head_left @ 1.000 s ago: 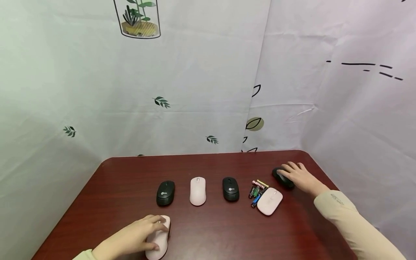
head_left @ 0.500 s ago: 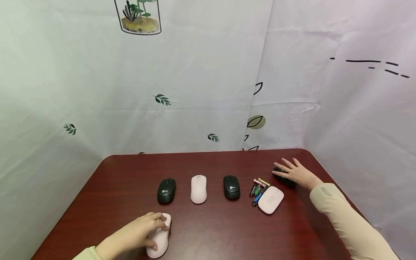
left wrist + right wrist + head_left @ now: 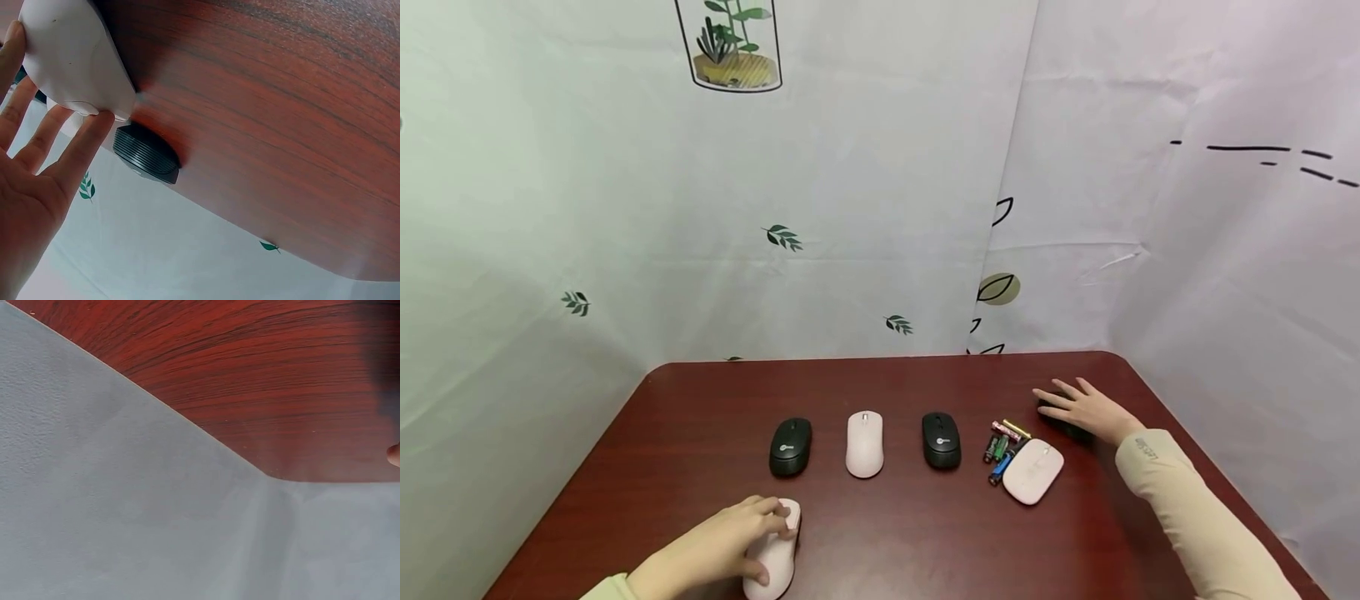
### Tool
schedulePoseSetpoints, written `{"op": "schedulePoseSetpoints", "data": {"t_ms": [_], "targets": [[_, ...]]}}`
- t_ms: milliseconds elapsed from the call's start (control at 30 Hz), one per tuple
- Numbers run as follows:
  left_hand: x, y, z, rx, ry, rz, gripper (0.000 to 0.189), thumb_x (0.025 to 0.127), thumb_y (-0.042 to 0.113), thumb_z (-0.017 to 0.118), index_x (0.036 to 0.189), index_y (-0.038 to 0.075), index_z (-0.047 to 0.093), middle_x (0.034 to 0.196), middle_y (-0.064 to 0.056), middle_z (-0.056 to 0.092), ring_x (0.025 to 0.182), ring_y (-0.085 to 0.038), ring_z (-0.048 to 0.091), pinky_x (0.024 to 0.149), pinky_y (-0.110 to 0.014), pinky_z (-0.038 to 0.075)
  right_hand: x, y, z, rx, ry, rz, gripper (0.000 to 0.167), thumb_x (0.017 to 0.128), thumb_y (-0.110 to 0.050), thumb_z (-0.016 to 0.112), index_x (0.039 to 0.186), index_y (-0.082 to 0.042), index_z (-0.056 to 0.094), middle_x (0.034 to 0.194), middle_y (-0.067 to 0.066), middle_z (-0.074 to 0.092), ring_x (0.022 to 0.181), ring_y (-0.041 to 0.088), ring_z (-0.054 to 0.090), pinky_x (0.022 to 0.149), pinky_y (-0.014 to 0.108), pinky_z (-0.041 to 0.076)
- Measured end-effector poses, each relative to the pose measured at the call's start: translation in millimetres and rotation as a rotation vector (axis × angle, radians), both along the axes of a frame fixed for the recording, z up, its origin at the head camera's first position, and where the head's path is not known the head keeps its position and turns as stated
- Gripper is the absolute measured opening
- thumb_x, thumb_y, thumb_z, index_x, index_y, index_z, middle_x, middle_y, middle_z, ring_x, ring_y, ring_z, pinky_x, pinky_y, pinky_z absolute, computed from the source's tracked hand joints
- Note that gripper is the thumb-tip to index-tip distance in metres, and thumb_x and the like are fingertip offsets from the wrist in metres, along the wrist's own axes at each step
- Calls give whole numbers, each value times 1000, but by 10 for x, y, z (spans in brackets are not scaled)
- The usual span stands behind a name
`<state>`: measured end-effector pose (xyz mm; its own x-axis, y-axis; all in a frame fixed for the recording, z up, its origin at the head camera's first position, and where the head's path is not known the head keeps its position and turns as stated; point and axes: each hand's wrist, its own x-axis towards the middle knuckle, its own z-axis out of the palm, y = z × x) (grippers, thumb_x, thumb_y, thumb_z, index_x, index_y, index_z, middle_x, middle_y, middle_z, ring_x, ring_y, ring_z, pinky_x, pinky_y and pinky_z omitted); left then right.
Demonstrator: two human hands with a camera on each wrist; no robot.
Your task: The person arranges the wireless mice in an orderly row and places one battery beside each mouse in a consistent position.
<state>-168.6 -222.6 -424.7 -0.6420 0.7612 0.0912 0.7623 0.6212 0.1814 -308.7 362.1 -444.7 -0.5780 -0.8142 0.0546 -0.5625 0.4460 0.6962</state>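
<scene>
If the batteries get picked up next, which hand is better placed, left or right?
Right, most likely. The right hand is nearer the batteries, its fingers straight and spread over a black mouse. The left hand is farther off, its fingers curled round a white mouse.

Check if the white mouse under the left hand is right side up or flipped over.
Right side up: in the head view, the white mouse under the left hand shows its rounded back upward.

Smooth plastic mice (image 3: 865,446), wood-grained tabletop (image 3: 910,533).
</scene>
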Motion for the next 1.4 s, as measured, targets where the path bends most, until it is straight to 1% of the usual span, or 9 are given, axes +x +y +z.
{"op": "schedulePoseSetpoints", "data": {"t_ms": [233,433,567,667,767,967,1133,1267,1400], "targets": [[-6,-13,-41,14,69,-32,44,63,45,78,99,22,67,106,3,60,95,-17,57,73,-29,50,-8,-54,-1,20,-84,-104,49,79,-3,67,123,-20,57,131,2,57,122,28,53,95,48,45],[-8,-23,-40,26,107,-57,43,63,45,78,97,21,67,105,2,61,94,-17,57,72,-29,50,3,14,-20,6,-106,-89,52,78,-1,69,125,-19,56,133,5,55,122,29,53,95,48,45],[-8,-11,-32,12,91,-40,43,62,44,79,96,22,67,105,2,61,94,-17,57,72,-29,50,9,41,-6,20,-101,-69,47,77,-2,68,121,-17,58,129,7,57,119,29,55,94,45,46],[-6,-2,-20,-5,59,-15,43,62,44,79,97,22,67,107,2,61,96,-19,58,73,-30,50,10,53,11,-12,-106,-46,42,76,0,68,115,-13,60,124,11,59,114,31,58,93,42,47],[-4,0,-10,-14,37,1,43,63,44,78,98,22,68,107,2,61,97,-19,58,74,-32,51,21,66,18,-86,-120,-36,41,71,2,72,109,-7,61,118,17,61,109,34,60,91,41,48],[-15,-2,0,-12,1,-2,43,64,45,77,99,23,67,108,3,60,98,-20,57,73,-32,50,63,87,-2,-266,-113,-50,62,49,-11,84,100,1,51,102,24,59,102,43,59,88,47,48],[-31,7,18,-10,-42,-4,44,64,45,76,101,23,68,111,2,60,101,-21,57,73,-32,51,57,69,-4,-426,-86,-112,56,51,-16,80,92,3,47,84,17,51,81,37,57,76,45,50],[-47,13,24,-3,-46,-14,44,63,45,77,100,22,68,109,3,60,100,-19,57,74,-31,50,52,31,23,-538,-50,-197,58,58,-21,76,99,7,46,83,19,49,70,34,53,67,47,48],[-52,2,24,9,-18,-26,44,61,44,78,97,22,68,105,5,60,96,-18,57,72,-29,50,38,-22,66,-646,-2,-222,61,64,-20,70,109,12,45,86,23,52,67,37,52,61,48,47]]}}
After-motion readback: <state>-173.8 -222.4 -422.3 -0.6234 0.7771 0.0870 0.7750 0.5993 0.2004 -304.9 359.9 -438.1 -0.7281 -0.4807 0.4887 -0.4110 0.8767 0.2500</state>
